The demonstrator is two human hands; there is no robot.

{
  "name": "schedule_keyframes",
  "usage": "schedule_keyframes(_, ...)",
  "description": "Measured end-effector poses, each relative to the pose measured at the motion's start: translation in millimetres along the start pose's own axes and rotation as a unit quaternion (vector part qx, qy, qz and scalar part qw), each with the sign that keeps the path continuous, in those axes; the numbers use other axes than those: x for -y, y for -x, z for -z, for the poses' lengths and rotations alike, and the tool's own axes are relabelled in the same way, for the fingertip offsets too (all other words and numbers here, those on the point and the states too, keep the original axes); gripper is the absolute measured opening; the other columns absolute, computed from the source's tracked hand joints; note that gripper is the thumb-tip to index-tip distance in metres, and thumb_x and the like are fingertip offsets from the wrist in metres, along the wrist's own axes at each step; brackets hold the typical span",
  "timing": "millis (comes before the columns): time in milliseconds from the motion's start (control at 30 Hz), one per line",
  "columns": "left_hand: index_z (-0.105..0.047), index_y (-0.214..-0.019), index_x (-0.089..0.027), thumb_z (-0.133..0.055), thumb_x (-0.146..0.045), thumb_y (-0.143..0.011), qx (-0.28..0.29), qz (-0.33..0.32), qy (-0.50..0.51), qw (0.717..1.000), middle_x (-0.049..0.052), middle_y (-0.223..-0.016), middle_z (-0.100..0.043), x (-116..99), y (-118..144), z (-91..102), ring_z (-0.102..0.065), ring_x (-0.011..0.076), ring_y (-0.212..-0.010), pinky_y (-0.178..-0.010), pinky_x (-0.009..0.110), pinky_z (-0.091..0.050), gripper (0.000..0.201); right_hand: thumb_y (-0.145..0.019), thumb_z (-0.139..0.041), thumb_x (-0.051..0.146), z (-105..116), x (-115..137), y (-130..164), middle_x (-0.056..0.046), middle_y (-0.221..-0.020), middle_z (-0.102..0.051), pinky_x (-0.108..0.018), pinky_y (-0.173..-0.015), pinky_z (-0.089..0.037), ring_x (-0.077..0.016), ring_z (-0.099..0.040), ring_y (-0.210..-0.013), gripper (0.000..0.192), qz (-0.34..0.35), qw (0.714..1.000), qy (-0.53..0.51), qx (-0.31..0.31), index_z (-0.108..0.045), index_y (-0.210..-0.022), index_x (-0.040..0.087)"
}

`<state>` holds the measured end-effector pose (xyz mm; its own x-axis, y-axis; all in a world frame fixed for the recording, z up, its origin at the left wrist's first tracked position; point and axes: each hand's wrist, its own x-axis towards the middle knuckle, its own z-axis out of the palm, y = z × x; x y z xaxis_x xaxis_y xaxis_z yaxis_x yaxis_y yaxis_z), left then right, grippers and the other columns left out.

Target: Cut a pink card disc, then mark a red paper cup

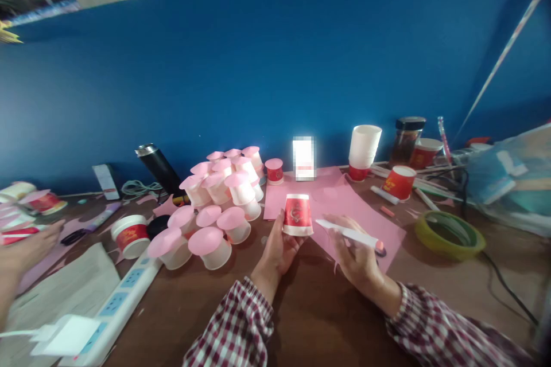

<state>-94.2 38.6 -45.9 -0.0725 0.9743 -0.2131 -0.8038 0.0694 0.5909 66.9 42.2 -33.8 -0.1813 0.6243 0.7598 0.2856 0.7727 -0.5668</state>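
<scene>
A small red paper cup (pixel 297 215) with a white rim and a pale printed emblem is held upside down, mouth downward, over the near edge of a pink paper sheet (pixel 344 206) that lies flat on the brown table (pixel 310 309). The left hand (pixel 278 249) grips it from below and behind, fingers closed around the lower rim, which keeps the printed side turned toward the camera and the flat base on top. The right hand (pixel 355 255) is closed around a white pen-like tool (pixel 346 233) with a pinkish end; it lies across the fingers, its pale tip pointing at the cup and close beside it, while the hand itself rests on the pink sheet, probably for steadiness. Whether the tip touches the cup cannot be told

To the left of the cup stands a cluster of inverted white cups capped with pink paper discs (pixel 215 206), piled in rows and packed close together, as finished pieces set aside would be. Behind the sheet are a lone pink-topped red cup (pixel 274 171), a stack of white cups (pixel 364 149), another red cup (pixel 399 182) and a dark-lidded jar (pixel 407 140). A green tape roll (pixel 450 235) lies to the right, well apart from the hands. A black flask (pixel 161 169) leans by the blue wall, and a white power strip (pixel 124 292) runs along the near left. At the far left edge another person's hand (pixel 26 249) rests on the table
</scene>
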Motion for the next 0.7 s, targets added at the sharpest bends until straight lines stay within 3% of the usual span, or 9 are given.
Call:
schedule_keyframes(233, -0.065, -0.086, -0.013, -0.063, -0.035, -0.081, 0.015, -0.011, -0.005, 1.0, 0.005, -0.081, -0.07, 1.6, 1.1, -2.4, -0.065, 0.0158, -0.07, -0.076, 0.033, -0.052, 0.023, -0.091, -0.046, 0.021, 1.2, 6.6, -0.9, -0.007, -0.088, -0.062, -0.03, -0.066, -0.052, -0.0193, -0.061, -0.08, 0.011, -0.027, 1.0, 0.002, 0.011, -0.055, -0.098, 0.019)
schedule_keyframes(700, -0.062, -0.091, -0.015, -0.065, -0.039, -0.078, 0.043, -0.045, -0.074, 0.995, 0.006, -0.09, -0.067, 6.8, -0.9, -2.3, -0.063, 0.017, -0.081, -0.083, 0.035, -0.049, 0.028, -0.09, -0.049, 0.022, -2.9, 0.9, 5.8, -0.005, -0.088, -0.062, -0.027, -0.065, -0.048, -0.019, -0.061, -0.081, 0.01, -0.048, 0.998, 0.016, 0.042, -0.055, -0.097, 0.02)
